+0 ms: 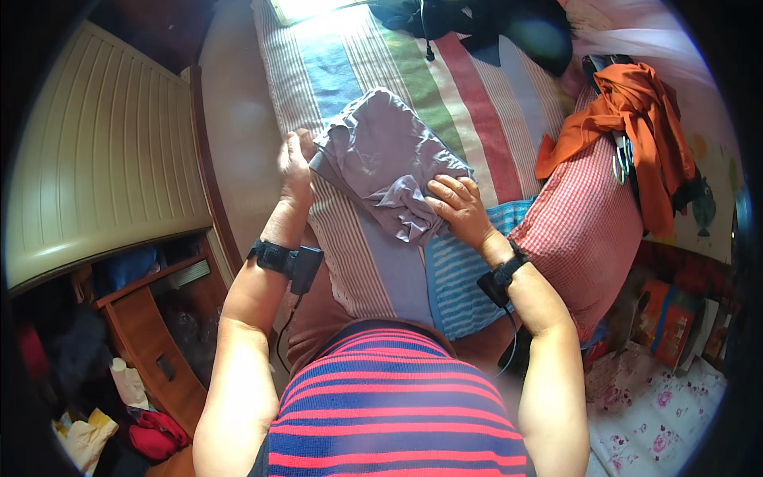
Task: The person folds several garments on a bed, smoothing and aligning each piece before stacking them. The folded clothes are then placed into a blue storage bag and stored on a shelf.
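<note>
A grayish-purple cloth garment [387, 143], partly folded and wrinkled, lies on a striped bedspread [477, 119] before me. Its near end is bunched into loose folds. My left hand [295, 161] is beside the garment's left corner, fingers raised; whether they pinch the fabric is hard to tell. My right hand [456, 200] rests on the garment's right edge with fingers bent over the cloth, without a clear grip. Under my right wrist a blue striped towel [465, 280] spreads towards my lap. Both forearms wear black straps with small cabled boxes.
Orange cloth [644, 119] lies with hangers on a red checked cover [572, 220] at the right. Dark clothing [506, 24] and a black cable lie at the far side. A cream ribbed panel [113, 155] stands left, above open wooden shelving [155, 340] with cloths.
</note>
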Motion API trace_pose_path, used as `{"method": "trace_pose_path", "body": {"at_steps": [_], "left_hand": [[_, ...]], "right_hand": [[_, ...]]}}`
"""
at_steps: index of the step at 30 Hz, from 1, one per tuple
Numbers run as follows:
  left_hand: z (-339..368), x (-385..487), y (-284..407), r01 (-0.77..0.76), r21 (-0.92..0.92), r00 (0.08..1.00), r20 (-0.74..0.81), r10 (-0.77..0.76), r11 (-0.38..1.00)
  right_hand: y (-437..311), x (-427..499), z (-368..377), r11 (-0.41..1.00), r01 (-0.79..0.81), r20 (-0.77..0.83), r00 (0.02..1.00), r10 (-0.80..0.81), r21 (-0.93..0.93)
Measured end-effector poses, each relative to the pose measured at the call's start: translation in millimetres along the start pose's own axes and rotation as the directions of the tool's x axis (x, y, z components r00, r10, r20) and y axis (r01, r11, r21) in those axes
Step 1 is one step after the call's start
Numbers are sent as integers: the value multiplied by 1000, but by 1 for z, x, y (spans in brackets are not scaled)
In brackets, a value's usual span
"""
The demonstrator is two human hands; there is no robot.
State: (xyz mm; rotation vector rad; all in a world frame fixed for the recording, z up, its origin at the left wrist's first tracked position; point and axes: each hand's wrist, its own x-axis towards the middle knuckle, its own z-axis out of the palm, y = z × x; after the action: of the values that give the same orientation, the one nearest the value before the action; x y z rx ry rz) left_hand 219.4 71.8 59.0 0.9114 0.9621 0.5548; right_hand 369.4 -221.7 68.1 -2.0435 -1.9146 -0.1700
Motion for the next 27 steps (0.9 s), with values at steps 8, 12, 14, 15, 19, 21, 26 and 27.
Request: {"method": "trace_pose_path", "body": {"at_steps": [8, 12, 14, 15, 19, 21, 26, 27], "left_hand": [[86, -42, 6, -919, 383, 368, 918, 150, -91], [65, -22, -19, -604, 754, 732, 653, 193, -260], [57, -12, -17, -662, 720, 681, 694, 234, -208], [56, -8, -11, -682, 710, 670, 703, 239, -178], [70, -13, 6, -585, 792, 507, 525, 684, -173], [87, -19, -5, -749, 602, 350, 714, 606, -276], [82, -21, -67, -514, 811, 786, 576, 227, -278], [77, -14, -75, -658, 743, 684, 658, 314, -123]], "right_hand": [[-12, -8, -21, 999, -26, 219, 976, 21, 19], [-14, -15, -49, 989, -96, 344, 938, 52, 113], [-21, -11, -63, 987, -70, 260, 965, 31, 143], [-20, -6, -72, 985, -74, 310, 950, 22, 155], [-14, 45, -77, 929, -111, -78, 986, 148, 352], [-21, 79, -43, 918, -220, -226, 926, 303, 328], [-38, 103, 57, 971, -235, -120, 964, 238, 38], [-34, 94, 67, 928, -340, -7, 939, 343, -154]]}}
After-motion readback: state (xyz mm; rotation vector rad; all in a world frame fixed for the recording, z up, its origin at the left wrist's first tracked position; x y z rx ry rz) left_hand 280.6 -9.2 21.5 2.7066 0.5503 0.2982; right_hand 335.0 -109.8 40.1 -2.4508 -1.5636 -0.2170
